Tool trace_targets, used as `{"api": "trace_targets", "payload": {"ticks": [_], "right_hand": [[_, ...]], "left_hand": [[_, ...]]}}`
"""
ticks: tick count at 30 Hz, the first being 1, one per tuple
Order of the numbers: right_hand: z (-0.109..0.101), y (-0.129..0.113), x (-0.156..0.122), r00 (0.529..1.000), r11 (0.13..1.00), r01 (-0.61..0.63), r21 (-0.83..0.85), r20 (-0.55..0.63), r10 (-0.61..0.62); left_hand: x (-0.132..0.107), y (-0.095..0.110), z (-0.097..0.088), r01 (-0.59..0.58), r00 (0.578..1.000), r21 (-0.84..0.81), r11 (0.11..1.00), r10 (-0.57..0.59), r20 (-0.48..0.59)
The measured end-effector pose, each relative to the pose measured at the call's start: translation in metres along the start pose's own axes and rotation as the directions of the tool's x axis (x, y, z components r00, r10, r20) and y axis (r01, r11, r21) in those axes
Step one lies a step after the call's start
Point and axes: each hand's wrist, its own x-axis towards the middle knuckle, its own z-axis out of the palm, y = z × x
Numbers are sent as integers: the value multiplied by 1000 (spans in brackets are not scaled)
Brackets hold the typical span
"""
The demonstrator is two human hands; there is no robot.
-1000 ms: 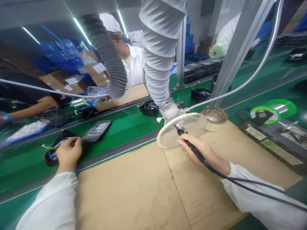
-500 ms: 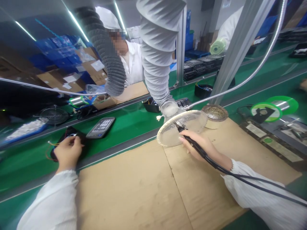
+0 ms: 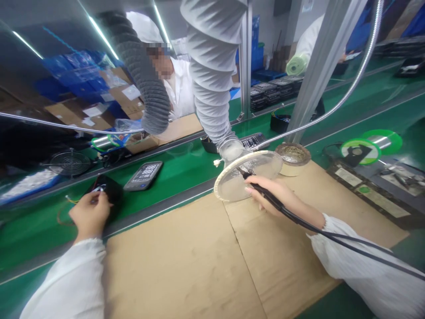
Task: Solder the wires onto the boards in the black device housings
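Observation:
My left hand (image 3: 90, 215) is closed in a pinch at the near edge of a black plastic case (image 3: 114, 190) on the green belt. Thin coloured wires trail from the case, and my fingers partly hide its inside. My right hand (image 3: 270, 193) is wrapped round the black handle of a soldering iron (image 3: 267, 195), whose cables run back over my sleeve. The iron's tip end lies behind or within the clear round hood (image 3: 229, 184), so the tip is hard to make out. A display unit (image 3: 144, 176) lies face up right of the case.
A ribbed white duct (image 3: 214, 66) hangs down to the hood. Behind it stand a round tin (image 3: 292, 154) and another display unit (image 3: 254, 141). Cardboard (image 3: 186, 252) covers the bench; solder spools (image 3: 381, 141) sit right. A co-worker (image 3: 182, 84) is across the line.
The view has shifted slightly. The case and the display unit have slid a little right along the belt relative to my left hand. My right hand still grips the soldering iron by the hood.

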Motion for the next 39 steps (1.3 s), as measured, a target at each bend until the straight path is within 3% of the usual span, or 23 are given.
{"api": "trace_targets", "payload": {"ticks": [8, 21, 28, 36, 39], "right_hand": [[-7, -9, 5, 993, 980, -117, 160, 22, 115], [-11, -16, 6, 989, 945, -145, 293, 10, 148], [-11, -8, 3, 994, 997, -16, 72, -108, 24], [-10, -1, -9, 991, 989, 109, -104, -71, -117], [-10, 1, -13, 974, 975, 158, -155, -135, -179]], "left_hand": [[-4, 7, -3, 69, 996, -62, 996, -72, -46], [0, 3, -2, 80, 996, -37, 996, -81, -38], [-2, 5, -5, 91, 991, -14, 996, -92, -94], [-5, 9, -10, 125, 988, -2, 992, -125, -89], [-4, 8, -9, 150, 986, 7, 989, -149, -80]]}}
